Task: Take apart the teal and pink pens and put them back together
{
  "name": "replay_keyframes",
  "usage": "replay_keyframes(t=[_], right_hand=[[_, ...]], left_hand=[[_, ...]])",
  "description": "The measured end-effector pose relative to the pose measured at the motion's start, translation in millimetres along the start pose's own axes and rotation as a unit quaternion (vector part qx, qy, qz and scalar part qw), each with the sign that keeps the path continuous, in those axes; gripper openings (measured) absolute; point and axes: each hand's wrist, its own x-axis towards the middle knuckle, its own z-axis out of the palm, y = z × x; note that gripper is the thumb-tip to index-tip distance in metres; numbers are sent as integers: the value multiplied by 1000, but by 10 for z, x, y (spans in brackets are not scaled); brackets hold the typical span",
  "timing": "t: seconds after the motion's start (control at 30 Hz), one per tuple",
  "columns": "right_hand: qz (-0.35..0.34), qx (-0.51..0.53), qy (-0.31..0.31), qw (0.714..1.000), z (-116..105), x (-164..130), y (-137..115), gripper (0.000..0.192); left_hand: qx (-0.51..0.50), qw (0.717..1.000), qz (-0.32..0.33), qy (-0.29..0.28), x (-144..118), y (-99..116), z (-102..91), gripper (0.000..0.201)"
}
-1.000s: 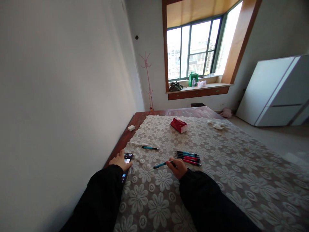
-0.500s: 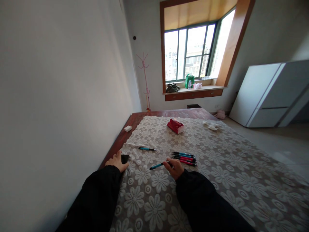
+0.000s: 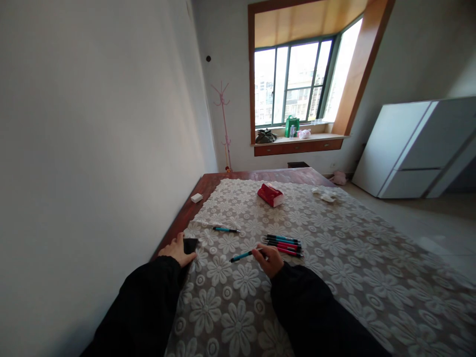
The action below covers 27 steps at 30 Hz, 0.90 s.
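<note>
At the table's left edge, my left hand [image 3: 178, 251] is closed around a dark, flat object [image 3: 191, 245]; its far end shows between thumb and fingers, and its kind is unclear. My right hand [image 3: 269, 259] pinches a blue pen [image 3: 241, 256] near one end, with the other end pointing left over the cloth. Just beyond that hand lies a row of several blue and red pens [image 3: 284, 245], side by side. Another blue pen [image 3: 226, 229] rests alone on the cloth, farther out and between my two hands.
A floral tablecloth [image 3: 238, 322] covers most of the wooden table [image 3: 178, 218]. Toward the far end lie a red tissue pack [image 3: 270, 195], a small white block [image 3: 197, 198] and crumpled white tissue [image 3: 327, 197]. A wall [image 3: 111, 148] runs close along the left.
My left hand has shifted very slightly left with the dark object. My right hand and its pen look almost still, and the other pens have not moved.
</note>
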Motion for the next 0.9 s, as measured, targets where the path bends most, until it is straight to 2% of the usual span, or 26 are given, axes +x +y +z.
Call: replay_keyframes(t=[0.23,0.43,0.73,0.9], right_hand=[[-9,-5,7,1000,-31,4,-50,46],[-1,-11,-2,1000,-34,-22,-57,40],[10,63,0,998,-33,-13,-90,34],[4,63,-10,998,-42,-4,-89,33]], left_hand=[[10,1000,6,2,53,-31,62,82],[32,999,-2,11,73,38,68,76],[31,999,-8,15,74,62,65,72],[36,999,-14,16,95,115,56,69]])
